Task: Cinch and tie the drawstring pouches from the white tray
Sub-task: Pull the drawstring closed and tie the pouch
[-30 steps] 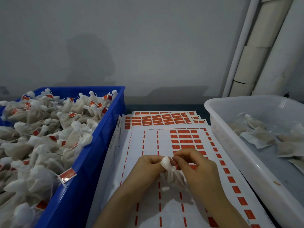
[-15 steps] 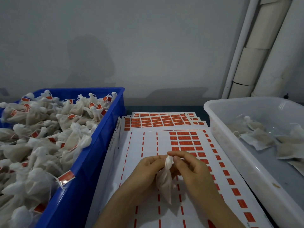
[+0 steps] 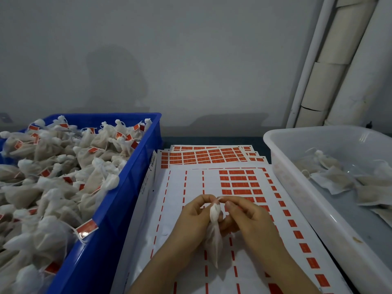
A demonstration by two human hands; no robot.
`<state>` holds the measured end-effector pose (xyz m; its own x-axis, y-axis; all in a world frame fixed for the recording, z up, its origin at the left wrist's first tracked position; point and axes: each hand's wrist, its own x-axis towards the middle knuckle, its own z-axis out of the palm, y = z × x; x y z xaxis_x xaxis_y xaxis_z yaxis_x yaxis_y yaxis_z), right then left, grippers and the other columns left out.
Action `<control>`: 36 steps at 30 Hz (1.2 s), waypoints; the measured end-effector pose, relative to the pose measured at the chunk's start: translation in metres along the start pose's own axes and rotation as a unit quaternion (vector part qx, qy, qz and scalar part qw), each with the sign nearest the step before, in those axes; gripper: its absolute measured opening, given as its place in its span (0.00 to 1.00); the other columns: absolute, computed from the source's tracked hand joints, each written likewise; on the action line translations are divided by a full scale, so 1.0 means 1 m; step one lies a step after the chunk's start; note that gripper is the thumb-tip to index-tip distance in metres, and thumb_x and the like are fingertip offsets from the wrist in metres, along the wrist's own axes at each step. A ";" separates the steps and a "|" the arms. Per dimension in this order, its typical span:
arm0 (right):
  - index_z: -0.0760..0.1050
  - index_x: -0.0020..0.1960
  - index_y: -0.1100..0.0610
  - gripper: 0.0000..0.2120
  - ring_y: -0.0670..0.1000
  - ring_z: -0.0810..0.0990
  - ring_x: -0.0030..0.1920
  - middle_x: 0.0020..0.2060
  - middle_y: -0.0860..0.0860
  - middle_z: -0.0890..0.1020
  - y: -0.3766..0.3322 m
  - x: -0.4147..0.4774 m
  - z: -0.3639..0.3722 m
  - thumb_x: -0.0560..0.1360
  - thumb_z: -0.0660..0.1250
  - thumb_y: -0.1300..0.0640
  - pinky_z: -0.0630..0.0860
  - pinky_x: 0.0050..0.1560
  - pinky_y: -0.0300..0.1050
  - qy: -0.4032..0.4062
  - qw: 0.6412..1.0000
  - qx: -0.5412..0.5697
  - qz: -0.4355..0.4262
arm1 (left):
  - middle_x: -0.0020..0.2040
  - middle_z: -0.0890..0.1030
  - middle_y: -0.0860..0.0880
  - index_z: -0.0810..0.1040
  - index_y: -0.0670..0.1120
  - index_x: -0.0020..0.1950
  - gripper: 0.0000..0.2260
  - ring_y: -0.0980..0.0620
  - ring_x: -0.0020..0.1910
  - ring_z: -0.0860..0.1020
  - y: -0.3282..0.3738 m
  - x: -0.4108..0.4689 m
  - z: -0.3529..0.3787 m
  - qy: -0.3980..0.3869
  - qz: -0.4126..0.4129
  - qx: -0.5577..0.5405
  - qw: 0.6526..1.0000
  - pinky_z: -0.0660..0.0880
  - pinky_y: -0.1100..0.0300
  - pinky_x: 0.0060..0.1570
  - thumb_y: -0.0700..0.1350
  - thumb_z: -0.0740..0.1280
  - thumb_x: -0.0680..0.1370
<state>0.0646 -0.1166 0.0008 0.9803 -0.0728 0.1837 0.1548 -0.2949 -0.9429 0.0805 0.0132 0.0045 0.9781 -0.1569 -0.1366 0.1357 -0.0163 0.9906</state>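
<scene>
Your pouch [image 3: 214, 234] is thin, matt, gauzy white cloth; the label sheets [image 3: 191, 209] under it are smooth paper; the blue crate [image 3: 118, 209] is glossy plastic; the white tray [image 3: 297, 187] is smooth, translucent plastic.

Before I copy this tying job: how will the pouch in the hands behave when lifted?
Likely floppy: the pouch hangs limp below its bunched neck. Probably light, since the left hand and right hand hold it by fingertips alone. Its thin fabric looks unlikely to slip.
</scene>
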 end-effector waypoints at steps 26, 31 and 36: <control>0.83 0.38 0.53 0.15 0.67 0.77 0.50 0.39 0.61 0.81 -0.008 -0.001 -0.004 0.77 0.60 0.58 0.77 0.53 0.54 0.013 0.927 0.327 0.184 | 0.35 0.81 0.55 0.79 0.52 0.41 0.06 0.55 0.37 0.80 -0.004 -0.004 0.005 0.024 0.072 0.039 0.996 0.74 0.71 0.37 0.52 0.69 0.74; 0.71 0.47 0.62 0.08 0.47 0.71 0.24 0.28 0.54 0.75 -0.012 0.003 -0.006 0.80 0.55 0.61 0.76 0.34 0.39 0.001 0.898 0.397 0.190 | 0.33 0.81 0.55 0.77 0.50 0.39 0.05 0.52 0.37 0.81 0.001 -0.004 0.003 0.083 0.107 0.040 0.990 0.75 0.70 0.33 0.47 0.70 0.74; 0.72 0.49 0.59 0.08 0.46 0.66 0.22 0.28 0.53 0.72 -0.016 0.007 -0.016 0.80 0.54 0.61 0.73 0.35 0.36 0.022 0.877 0.442 0.188 | 0.36 0.81 0.53 0.77 0.49 0.38 0.06 0.55 0.34 0.80 0.002 -0.005 0.005 0.071 0.100 0.072 0.990 0.75 0.69 0.30 0.43 0.71 0.74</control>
<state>0.0673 -0.1281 0.0217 0.9795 -0.0493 -0.1952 -0.1252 0.6102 -0.7823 0.0749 0.0086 0.0072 0.9969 -0.0303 0.0724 -0.0760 -0.1422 0.9869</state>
